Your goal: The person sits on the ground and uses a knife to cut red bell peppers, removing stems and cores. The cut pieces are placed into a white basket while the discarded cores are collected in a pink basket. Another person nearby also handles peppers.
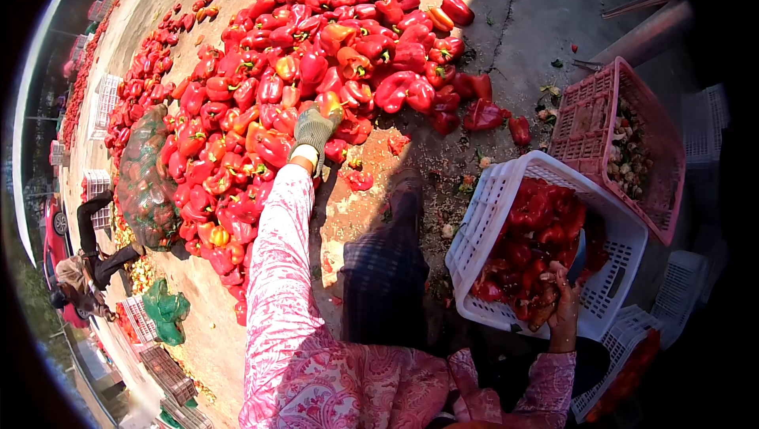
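My left hand [316, 128], in a grey-green knitted glove, reaches to the near edge of a large pile of red bell peppers [255, 31]. Its fingers close on a red and yellow-green bell pepper [328, 101]. My right hand [562, 298] is bare and over the near side of a white plastic crate [536, 165]. A knife with a bluish blade [577, 257] is gripped in it, the handle hidden by the fingers. Opened red peppers [522, 245] lie in the crate beneath the blade.
A pink crate [646, 215] of pepper cores leans beside the white one. A full mesh sack [145, 180] lies left of the pile. Another person [89, 269] is bent over at the far left, near a green net bag [163, 310] and more crates. Seeds and scraps litter the concrete.
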The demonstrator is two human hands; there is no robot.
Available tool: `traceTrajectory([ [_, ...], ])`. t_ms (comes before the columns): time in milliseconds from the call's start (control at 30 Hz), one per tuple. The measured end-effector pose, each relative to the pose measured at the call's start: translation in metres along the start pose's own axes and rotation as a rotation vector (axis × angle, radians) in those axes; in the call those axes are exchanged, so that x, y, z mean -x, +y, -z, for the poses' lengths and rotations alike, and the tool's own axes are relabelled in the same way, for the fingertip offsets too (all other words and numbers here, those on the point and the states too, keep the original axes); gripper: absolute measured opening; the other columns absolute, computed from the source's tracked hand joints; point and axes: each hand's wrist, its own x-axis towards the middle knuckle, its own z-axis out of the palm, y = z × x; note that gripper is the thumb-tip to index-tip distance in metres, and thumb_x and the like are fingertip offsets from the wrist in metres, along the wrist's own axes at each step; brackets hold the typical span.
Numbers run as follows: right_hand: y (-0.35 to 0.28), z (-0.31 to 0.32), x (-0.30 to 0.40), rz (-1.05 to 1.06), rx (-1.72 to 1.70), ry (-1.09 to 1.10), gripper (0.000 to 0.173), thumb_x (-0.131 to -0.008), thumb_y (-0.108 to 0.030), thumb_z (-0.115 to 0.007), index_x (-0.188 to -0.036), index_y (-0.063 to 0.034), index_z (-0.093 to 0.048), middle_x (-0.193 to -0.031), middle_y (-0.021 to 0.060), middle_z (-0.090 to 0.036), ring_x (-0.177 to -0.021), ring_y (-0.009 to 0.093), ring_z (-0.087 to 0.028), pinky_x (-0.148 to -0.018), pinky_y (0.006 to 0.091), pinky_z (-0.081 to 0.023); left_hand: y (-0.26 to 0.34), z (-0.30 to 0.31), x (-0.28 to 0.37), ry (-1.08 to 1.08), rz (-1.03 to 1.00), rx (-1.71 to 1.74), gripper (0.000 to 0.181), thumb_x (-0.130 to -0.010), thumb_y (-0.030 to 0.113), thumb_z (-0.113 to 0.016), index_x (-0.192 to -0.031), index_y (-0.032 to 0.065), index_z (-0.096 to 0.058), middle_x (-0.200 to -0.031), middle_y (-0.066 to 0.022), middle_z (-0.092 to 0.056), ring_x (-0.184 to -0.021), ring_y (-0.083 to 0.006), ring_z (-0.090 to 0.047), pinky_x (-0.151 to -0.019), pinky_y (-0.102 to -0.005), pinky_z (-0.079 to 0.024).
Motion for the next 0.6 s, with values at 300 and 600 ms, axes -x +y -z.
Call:
traceTrajectory([
  [300, 0.003, -0.048, 0.003, -0.079, 0.194, 0.163, 0.028, -0.093, -0.014, -0.058, -0.116, 0.0019, -0.055, -0.084, 0.0124, -0.068, -0.045, 0.010, -0.051, -0.043, 0.0223, -0.042, 0.024, -0.045, -0.081, -0.244, 0.295, -0.320, 0.095, -0.065, 0.054, -0.074, -0.135, 0.0005, -0.038, -0.128, -0.0198, -0.055, -0.117, -0.0328, -0.055, -0.093, -0.0427, -0.049],
  [600, 0.005, -0.051, 0.026, 0.012, 0.289, -0.050, 0.032, -0.093, -0.013, -0.056, -0.119, 0.0048, -0.054, -0.081, 0.0088, -0.067, -0.048, 0.006, -0.049, -0.046, 0.0194, -0.040, 0.017, -0.081, 0.065, -0.468, 0.343, 1.012, 0.030, -0.072, 0.016, -0.076, -0.095, 0.0011, -0.063, -0.086, -0.0067, -0.066, -0.069, -0.0164, -0.064, -0.058, -0.0290, -0.051],
])
